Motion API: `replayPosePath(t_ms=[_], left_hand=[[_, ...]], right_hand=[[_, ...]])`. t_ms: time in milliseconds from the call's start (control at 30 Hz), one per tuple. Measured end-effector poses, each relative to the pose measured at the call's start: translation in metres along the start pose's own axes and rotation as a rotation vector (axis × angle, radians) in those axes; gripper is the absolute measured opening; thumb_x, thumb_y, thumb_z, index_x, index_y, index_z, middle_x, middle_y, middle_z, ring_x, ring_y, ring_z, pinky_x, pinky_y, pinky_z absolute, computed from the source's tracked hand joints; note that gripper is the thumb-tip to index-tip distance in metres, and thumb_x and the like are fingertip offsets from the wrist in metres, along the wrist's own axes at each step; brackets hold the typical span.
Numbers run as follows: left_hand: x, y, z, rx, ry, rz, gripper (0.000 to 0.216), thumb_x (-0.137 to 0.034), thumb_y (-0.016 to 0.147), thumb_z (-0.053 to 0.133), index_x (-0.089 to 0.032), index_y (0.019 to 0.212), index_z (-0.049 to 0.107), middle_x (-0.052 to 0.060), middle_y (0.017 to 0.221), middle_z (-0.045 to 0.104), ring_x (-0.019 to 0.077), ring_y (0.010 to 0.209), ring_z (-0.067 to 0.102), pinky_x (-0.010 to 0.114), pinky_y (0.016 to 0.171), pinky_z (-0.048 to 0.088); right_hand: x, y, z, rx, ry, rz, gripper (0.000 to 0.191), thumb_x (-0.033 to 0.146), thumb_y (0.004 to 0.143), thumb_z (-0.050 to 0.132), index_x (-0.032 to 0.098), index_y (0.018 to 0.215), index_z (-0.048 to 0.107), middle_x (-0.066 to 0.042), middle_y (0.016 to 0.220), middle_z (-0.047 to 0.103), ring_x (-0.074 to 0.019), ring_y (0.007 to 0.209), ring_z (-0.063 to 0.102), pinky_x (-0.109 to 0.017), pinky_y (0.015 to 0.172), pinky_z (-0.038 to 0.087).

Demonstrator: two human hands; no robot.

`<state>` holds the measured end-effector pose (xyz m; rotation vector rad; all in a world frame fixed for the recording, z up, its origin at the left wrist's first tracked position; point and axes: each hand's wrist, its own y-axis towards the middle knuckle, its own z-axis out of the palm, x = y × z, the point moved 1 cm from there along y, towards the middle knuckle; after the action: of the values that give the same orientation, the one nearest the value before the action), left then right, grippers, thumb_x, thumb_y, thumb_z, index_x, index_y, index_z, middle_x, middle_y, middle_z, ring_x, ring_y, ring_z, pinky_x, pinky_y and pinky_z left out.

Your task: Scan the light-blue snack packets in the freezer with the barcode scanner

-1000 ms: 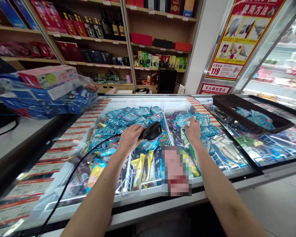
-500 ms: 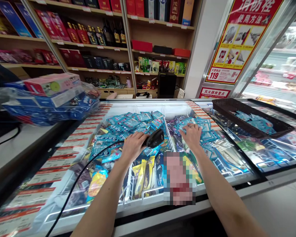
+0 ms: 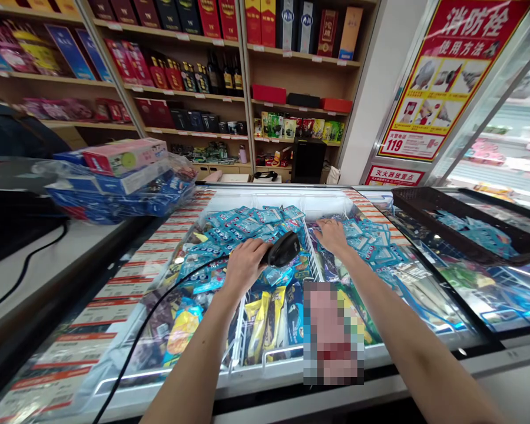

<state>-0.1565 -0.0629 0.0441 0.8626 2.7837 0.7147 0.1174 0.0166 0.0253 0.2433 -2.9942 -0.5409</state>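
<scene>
My left hand [image 3: 246,262] is closed around a black barcode scanner [image 3: 283,249], whose head points right over the chest freezer. A black cable runs from it down to the lower left. My right hand [image 3: 332,234] reaches over the freezer's right compartment, at the left edge of the blue packets [image 3: 371,238] there. Its thumb is apart from its fingers, and nothing shows in it. Beneath it are dark purple packs. More blue packets [image 3: 242,224] lie heaped in the left compartment, beyond the scanner. Between the compartments runs a white wire divider [image 3: 312,250].
Yellow ice cream packs [image 3: 265,321] lie near the freezer's front. A blurred pink patch covers part of the front edge. A brown basket [image 3: 424,221] holding blue packets rests at the right. Plastic-wrapped boxes [image 3: 128,182] stand on the left counter. Stocked shelves rise behind.
My right hand has moved left and away from me, off the blue packets toward the wire divider. The scanner stays in my left hand. The whole view has shifted slightly.
</scene>
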Motion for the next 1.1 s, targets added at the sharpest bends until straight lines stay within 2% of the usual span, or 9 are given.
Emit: replayPosePath(t_ms=[100, 233, 467, 667, 867, 1000, 1100], left_hand=[[0.004, 0.0, -0.002, -0.009, 0.006, -0.009, 0.04, -0.026, 0.076, 0.06, -0.023, 0.115, 0.054, 0.009, 0.103, 0.062, 0.0259, 0.098, 0.054, 0.038, 0.079, 0.043], [0.01, -0.002, -0.007, -0.045, 0.008, -0.048, 0.041, -0.023, 0.076, 0.059, -0.023, 0.116, 0.053, 0.009, 0.105, 0.062, 0.0262, 0.099, 0.054, 0.039, 0.081, 0.042], [0.019, -0.005, -0.006, -0.046, 0.048, -0.139, 0.039, -0.022, 0.075, 0.06, -0.022, 0.114, 0.055, 0.008, 0.104, 0.062, 0.0264, 0.098, 0.054, 0.038, 0.08, 0.042], [0.022, -0.005, -0.002, -0.006, 0.065, -0.131, 0.042, -0.027, 0.075, 0.063, -0.024, 0.115, 0.054, 0.008, 0.102, 0.062, 0.0272, 0.099, 0.055, 0.038, 0.078, 0.042], [0.021, -0.005, -0.002, -0.014, 0.077, -0.137, 0.041, -0.028, 0.075, 0.063, -0.024, 0.115, 0.054, 0.008, 0.103, 0.062, 0.0269, 0.099, 0.055, 0.037, 0.077, 0.041], [0.018, -0.006, -0.001, -0.003, 0.101, -0.131, 0.042, -0.026, 0.075, 0.063, -0.023, 0.116, 0.054, 0.007, 0.104, 0.062, 0.0265, 0.098, 0.054, 0.036, 0.076, 0.041], [0.017, -0.005, 0.0, 0.0, 0.099, -0.12, 0.041, -0.026, 0.075, 0.063, -0.023, 0.115, 0.054, 0.006, 0.103, 0.062, 0.0261, 0.098, 0.054, 0.036, 0.077, 0.04]], right_hand=[[0.002, 0.016, 0.011, 0.078, 0.016, 0.015, 0.038, 0.037, 0.089, 0.044, 0.018, 0.121, 0.055, -0.012, 0.122, 0.058, -0.0282, 0.114, 0.047, -0.042, 0.093, 0.032], [0.007, 0.027, 0.026, 0.102, 0.029, 0.014, 0.042, 0.037, 0.089, 0.044, 0.019, 0.126, 0.052, -0.012, 0.126, 0.055, -0.0303, 0.113, 0.047, -0.044, 0.091, 0.036], [0.022, 0.042, 0.037, 0.14, 0.08, -0.102, 0.056, 0.024, 0.086, 0.044, 0.026, 0.141, 0.034, -0.005, 0.146, 0.037, -0.027, 0.121, 0.042, -0.041, 0.095, 0.036], [0.034, 0.046, 0.041, 0.155, 0.108, -0.133, 0.052, 0.026, 0.089, 0.041, 0.026, 0.141, 0.034, -0.007, 0.135, 0.049, -0.0272, 0.118, 0.043, -0.042, 0.095, 0.035], [0.03, 0.034, 0.036, 0.095, 0.197, -0.216, 0.032, 0.031, 0.091, 0.045, 0.019, 0.115, 0.062, -0.009, 0.119, 0.058, -0.0195, 0.111, 0.05, -0.032, 0.099, 0.033], [0.027, 0.016, 0.029, 0.021, 0.238, -0.172, 0.03, 0.032, 0.092, 0.042, 0.017, 0.097, 0.067, -0.008, 0.106, 0.062, -0.0172, 0.098, 0.056, -0.028, 0.091, 0.038], [0.025, 0.003, 0.025, 0.003, 0.256, -0.131, 0.026, 0.035, 0.089, 0.048, 0.018, 0.088, 0.068, -0.007, 0.097, 0.064, -0.0179, 0.093, 0.057, -0.027, 0.085, 0.04]])
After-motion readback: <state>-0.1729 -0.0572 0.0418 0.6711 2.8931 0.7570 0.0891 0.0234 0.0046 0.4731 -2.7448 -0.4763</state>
